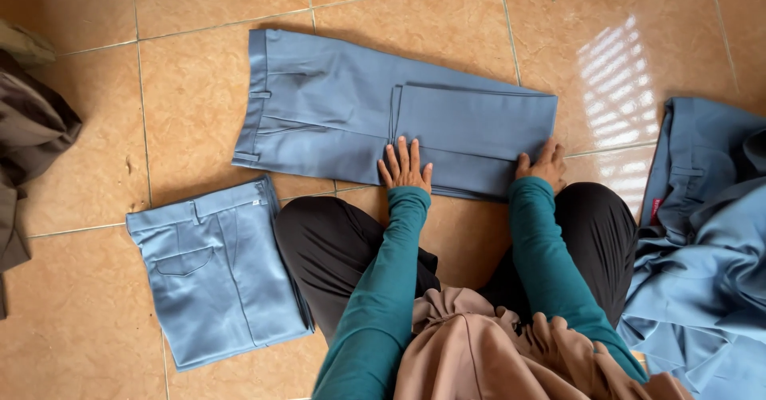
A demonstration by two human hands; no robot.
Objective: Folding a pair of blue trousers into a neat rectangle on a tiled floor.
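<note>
A pair of grey-blue trousers [335,113] lies flat on the tiled floor in front of my knees, its legs folded back over themselves at the right. My left hand [405,167] presses flat on the near edge of the folded part, fingers spread. My right hand [542,165] rests on the right near corner of the fold, fingers curled over the cloth edge. Both arms wear teal sleeves.
A folded pair of the same blue trousers [215,272] lies at my left knee. A heap of blue garments [702,240] sits at the right. Dark brown cloth [24,145] lies at the far left edge. The floor [88,113] is orange-tan tile.
</note>
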